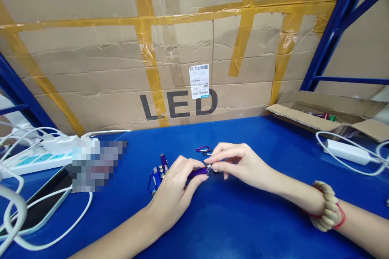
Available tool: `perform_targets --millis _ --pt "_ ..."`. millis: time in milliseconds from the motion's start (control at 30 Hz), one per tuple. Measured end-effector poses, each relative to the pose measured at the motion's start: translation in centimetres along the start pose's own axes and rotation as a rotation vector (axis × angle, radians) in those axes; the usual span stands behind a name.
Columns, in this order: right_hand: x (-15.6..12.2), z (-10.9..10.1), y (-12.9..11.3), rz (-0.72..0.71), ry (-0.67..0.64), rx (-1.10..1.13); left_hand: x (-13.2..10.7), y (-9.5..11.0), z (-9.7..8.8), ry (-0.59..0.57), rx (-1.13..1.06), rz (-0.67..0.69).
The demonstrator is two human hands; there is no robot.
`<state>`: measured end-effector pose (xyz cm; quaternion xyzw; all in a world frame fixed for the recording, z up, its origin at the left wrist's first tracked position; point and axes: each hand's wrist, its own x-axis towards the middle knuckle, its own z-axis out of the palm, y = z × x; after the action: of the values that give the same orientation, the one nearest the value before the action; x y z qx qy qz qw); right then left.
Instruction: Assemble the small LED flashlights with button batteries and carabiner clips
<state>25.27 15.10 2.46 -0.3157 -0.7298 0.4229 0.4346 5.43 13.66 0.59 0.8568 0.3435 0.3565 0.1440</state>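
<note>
My left hand (pixel 179 182) is closed around a small purple flashlight (pixel 197 173), a slim metal tube lying level and pointing right. At its right end is a silvery end piece (pixel 209 166), pinched between the thumb and fingers of my right hand (pixel 234 160). I cannot tell whether that piece is screwed in or loose. Just behind my right fingers lie a purple carabiner (pixel 202 149) and a dark carabiner (pixel 208 153). Left of my left hand are several similar tubes, among them a blue flashlight (pixel 157 176), and a blue carabiner (pixel 150 183); my hand partly hides them.
A large taped cardboard box (pixel 106 68) stands behind the blue table (pixel 243 218). On the left are a white power strip (pixel 36 162), a phone (pixel 45 198) and looping white cables. On the right, an open carton (pixel 304 109) holds coloured tubes, near a white adapter (pixel 346 151).
</note>
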Motion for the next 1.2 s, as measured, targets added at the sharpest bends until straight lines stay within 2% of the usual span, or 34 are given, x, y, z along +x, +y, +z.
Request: perform_targets --millis 167,300,433,633,933,1033,1200 --pt "-0.1 0.0 0.1 0.066 0.018 -0.043 -0.1 -0.1 0.3 -0.024 -0.039 -0.025" --pt "-0.1 0.1 0.1 0.077 -0.011 0.05 -0.2 0.1 0.5 -0.037 -0.062 -0.041" --pt "-0.1 0.2 0.3 0.162 -0.05 0.111 -0.4 0.3 0.6 -0.058 -0.034 -0.029" --pt "-0.2 0.2 0.7 0.343 -0.124 0.165 -0.8 0.4 0.9 -0.055 0.063 0.105" --pt "-1.1 1.8 0.0 0.48 -0.053 0.24 -0.9 0.1 0.9 -0.018 0.191 0.255" --pt "-0.9 1.8 -0.3 0.521 -0.062 0.291 -0.7 0.1 0.8 0.006 0.117 0.212" --pt "-0.4 1.1 0.1 0.439 -0.037 0.263 -0.2 0.5 0.6 0.011 0.011 0.08"
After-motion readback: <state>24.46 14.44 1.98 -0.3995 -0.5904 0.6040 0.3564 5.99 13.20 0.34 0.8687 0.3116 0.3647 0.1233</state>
